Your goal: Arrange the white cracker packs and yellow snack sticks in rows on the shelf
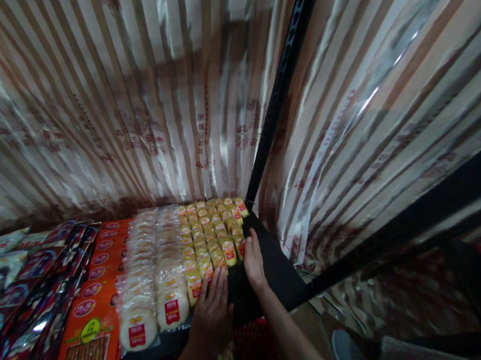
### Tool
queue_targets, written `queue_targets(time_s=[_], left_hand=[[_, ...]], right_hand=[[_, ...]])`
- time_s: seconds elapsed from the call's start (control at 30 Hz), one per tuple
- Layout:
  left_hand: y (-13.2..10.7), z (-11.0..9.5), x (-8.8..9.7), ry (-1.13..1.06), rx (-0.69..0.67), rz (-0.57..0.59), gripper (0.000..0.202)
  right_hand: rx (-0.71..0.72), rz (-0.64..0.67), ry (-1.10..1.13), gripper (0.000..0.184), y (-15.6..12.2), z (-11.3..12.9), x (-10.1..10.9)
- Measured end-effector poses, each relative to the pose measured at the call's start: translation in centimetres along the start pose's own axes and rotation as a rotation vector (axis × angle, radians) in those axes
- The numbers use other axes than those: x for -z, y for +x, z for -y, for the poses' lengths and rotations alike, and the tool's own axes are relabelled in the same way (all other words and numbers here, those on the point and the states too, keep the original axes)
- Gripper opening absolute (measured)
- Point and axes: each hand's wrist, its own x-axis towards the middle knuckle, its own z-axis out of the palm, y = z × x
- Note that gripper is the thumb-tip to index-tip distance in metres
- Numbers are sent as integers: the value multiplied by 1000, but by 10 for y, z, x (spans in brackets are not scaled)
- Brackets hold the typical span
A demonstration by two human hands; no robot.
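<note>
Small yellow snack packs (210,237) with red labels stand in tight rows on a black shelf (276,264). My left hand (212,309) lies against the front of these rows, fingers stretched out and side by side on the nearest packs. At the right end of the rows, my right hand (255,261) stands on edge with its fingers straight, close against the side of the packs. Whether its palm touches them I cannot tell. Neither hand is wrapped around a pack.
Left of the yellow packs are rows of round white crackers (170,298) in clear wrappers, then orange bags (77,337) and dark shiny bags (24,326). A patterned pleated curtain (145,98) hangs behind. A black post (280,80) rises at the corner. Below right shows a grey shoe (350,354).
</note>
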Motion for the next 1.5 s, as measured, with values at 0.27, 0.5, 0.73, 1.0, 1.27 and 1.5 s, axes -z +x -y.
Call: queue_targets(time_s=[0.27,0.5,0.73,1.0,1.27,1.5], left_hand=[[0,0,-2,36,-7,-10,48],[-1,-2,-8,19,22,-32,52],[2,-2,-3,42,11,3,53],[2,-3,-8,44,34,9,58],[0,-4,-11,63,39,20,57],[1,-3,-12,80,42,18,56]], right_hand=[[96,182,-11,63,4,3,-14],[93,182,19,60,8,9,-4],[84,202,36,57,21,13,5],[91,223,116,57,43,7,-8],[160,312,133,61,49,2,-16],[135,317,218,61,61,5,-15]])
